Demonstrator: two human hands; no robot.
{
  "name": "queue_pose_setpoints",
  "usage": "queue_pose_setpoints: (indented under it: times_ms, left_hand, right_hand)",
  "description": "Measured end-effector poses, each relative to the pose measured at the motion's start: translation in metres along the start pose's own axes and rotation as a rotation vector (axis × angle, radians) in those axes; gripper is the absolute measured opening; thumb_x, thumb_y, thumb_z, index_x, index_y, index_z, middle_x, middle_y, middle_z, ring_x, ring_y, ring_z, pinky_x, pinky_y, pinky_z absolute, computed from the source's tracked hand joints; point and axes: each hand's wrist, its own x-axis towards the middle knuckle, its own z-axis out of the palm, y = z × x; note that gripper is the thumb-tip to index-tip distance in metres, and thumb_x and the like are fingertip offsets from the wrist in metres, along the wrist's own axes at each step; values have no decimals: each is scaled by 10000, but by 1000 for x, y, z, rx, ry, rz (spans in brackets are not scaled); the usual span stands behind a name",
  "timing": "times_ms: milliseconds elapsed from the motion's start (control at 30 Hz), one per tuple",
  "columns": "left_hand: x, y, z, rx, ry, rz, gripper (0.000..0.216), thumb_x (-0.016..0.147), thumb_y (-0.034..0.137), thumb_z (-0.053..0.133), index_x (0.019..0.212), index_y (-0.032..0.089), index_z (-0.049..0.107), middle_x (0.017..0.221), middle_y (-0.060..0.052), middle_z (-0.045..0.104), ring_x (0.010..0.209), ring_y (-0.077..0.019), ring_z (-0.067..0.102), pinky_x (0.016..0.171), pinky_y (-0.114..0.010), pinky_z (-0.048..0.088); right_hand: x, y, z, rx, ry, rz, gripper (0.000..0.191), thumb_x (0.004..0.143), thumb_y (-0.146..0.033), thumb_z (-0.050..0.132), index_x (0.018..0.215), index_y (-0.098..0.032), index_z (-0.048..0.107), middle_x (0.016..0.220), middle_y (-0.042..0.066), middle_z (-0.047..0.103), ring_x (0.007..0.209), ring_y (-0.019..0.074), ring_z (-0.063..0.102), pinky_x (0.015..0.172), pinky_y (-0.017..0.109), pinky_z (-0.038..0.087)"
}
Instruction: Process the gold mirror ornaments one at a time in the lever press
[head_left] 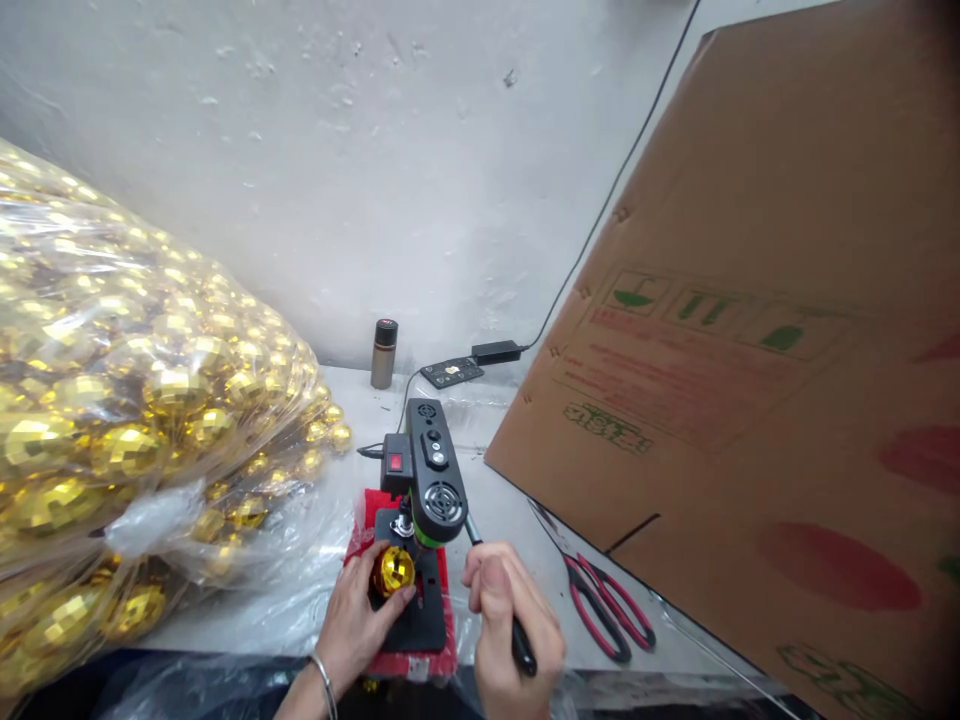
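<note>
My left hand (361,617) curls its thumb and fingers round a shiny gold mirrored ball (397,571), held low over the black base (420,632) of a small bench drill press. Above and just right of the ball is the drill press head (436,470), black with round vents and a green lower rim. The drill tip beside the ball is too small to make out clearly. My right hand (517,625) is wrapped round the black-ended lever (523,648) that slants down from the head's right side. A red sheet (448,655) lies under the base.
On the left bulges a clear plastic bag (154,515) of gold balls. A large cardboard box (720,400) leans at right, with red-handled scissors (609,605) before it. Near the wall stand a dark-capped bottle (383,355), a black patterned case (452,373) and a power adapter (495,352).
</note>
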Motion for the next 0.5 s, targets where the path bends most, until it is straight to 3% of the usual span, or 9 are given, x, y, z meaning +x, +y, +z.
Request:
queue_pose_setpoints:
  times_ms: [233,500]
  left_hand:
    - [2,-6,12,152,-3,261,472,807,414,733,1231,208,696,1150,-163,779,1066,-373,722,938,-546,572]
    - [9,-3,23,259,-83,210,453,749,385,738,1170,225,687,1084,-109,733,1048,-360,666,972,-568,472]
  right_hand:
    - [-5,2,-4,-33,-37,11,272,999,-38,403,814,-212,499,712,-28,495,624,78,517,563,194,431]
    - [-11,-3,-1,9,3,79,292,1026,-81,404,783,-219,489,715,-26,513,636,96,523,576,225,403]
